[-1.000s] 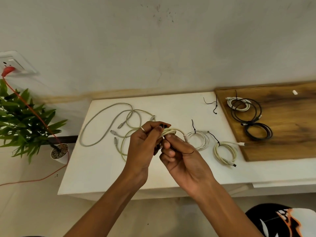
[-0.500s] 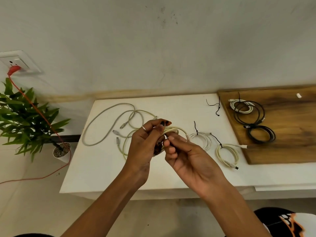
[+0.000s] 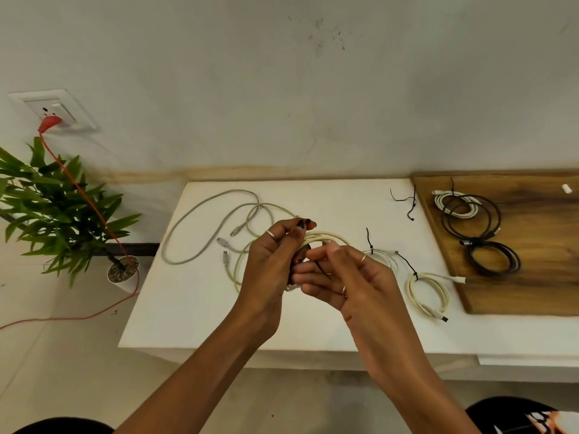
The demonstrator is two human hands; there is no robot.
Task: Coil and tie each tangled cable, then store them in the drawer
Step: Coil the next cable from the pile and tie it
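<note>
Above the white table [image 3: 194, 308] my left hand [image 3: 272, 264] grips a coiled cream cable [image 3: 326, 238] by its bundle. My right hand [image 3: 347, 283] meets it from the right and pinches a thin black tie [image 3: 320, 267] at the coil. Loose grey and cream cables [image 3: 206, 227] lie tangled on the table behind my left hand. Two tied cream coils rest to the right, one [image 3: 387, 256] partly behind my right hand, the other [image 3: 429, 292] near the board. The drawer is not in view.
A wooden board [image 3: 539, 245] at the right carries a white coil [image 3: 454, 203] and black coils [image 3: 492, 256]. Spare black ties [image 3: 407, 202] lie at the table's back. A potted plant [image 3: 56, 214] and a red cord [image 3: 87, 202] from a wall socket stand at the left.
My right hand has shifted its fingers along the coil and now has the black tie between its fingertips. The view has tilted slightly.
</note>
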